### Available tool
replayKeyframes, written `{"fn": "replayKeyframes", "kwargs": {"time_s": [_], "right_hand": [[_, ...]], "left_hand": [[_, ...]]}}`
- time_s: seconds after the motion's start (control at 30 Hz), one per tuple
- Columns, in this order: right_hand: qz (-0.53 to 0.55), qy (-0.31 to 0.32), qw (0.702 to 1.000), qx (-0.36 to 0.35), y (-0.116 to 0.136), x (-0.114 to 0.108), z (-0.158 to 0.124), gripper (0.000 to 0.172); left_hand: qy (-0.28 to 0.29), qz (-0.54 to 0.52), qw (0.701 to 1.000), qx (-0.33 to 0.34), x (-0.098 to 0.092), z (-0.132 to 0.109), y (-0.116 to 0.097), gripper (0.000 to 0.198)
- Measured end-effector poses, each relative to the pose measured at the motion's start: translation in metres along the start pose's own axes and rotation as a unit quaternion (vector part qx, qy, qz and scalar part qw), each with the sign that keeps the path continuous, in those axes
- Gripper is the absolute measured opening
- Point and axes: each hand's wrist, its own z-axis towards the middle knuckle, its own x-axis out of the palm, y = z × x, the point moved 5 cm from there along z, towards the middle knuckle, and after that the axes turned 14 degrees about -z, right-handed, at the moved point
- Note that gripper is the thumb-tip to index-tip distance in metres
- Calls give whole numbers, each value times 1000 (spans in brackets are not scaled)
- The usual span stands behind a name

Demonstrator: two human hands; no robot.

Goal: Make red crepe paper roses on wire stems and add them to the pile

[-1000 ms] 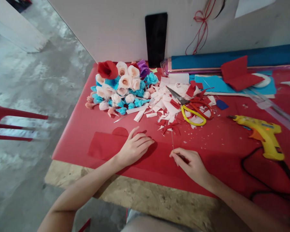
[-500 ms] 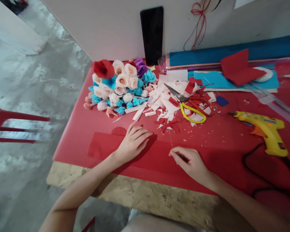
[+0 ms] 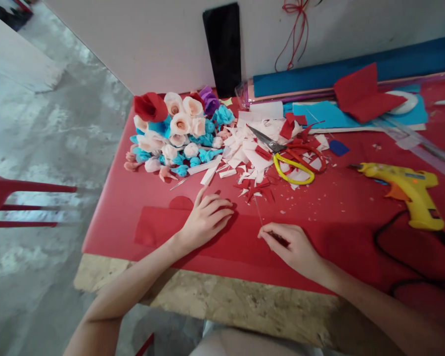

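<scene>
My left hand [image 3: 209, 216] lies on the red-covered table with its fingers stretched out and holds nothing. Beside its wrist rests a flat red paper piece [image 3: 152, 225], partly under the forearm. To the right, my right hand [image 3: 287, 244] pinches a thin wire stick [image 3: 258, 210] between thumb and fingertips; the stick points up toward the scraps. Past the hands lie white and red paper scraps [image 3: 254, 153], with scissors [image 3: 284, 157] with yellow and red handles on top. A bunch of paper flowers [image 3: 178, 131] in white, blue, red and pink sits at the back left.
A yellow glue gun [image 3: 404, 190] with a black cord [image 3: 381, 242] lies at the right. A black phone [image 3: 224, 49] leans against the white wall. Rolled blue paper [image 3: 319, 79] and folded red paper [image 3: 367, 99] lie along the back. A red stool [image 3: 0, 198] stands on the left.
The camera view has shifted slightly. Both hands keep nearly the same poses, and the thin wire stick stays in my right hand.
</scene>
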Motion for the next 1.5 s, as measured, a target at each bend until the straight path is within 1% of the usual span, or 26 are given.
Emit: {"fn": "replayKeyframes", "kwargs": {"time_s": [0.17,0.5,0.63,1.27,1.5], "right_hand": [[-4,2,1000,1,-1,-1,0,15],[-9,7,1000,2,-2,1,0,15],[-11,9,1000,4,-2,2,-1,16],[-9,2,1000,3,-2,1,0,14],[-10,4,1000,5,-1,0,1,16]], "left_hand": [[-4,-10,1000,13,2,-3,-1,13],[-31,-16,999,35,-4,-4,-3,14],[-39,-14,998,48,-6,-4,-4,11],[-44,1,997,58,-6,-4,-4,16],[-46,5,997,60,-5,-5,-4,14]]}}
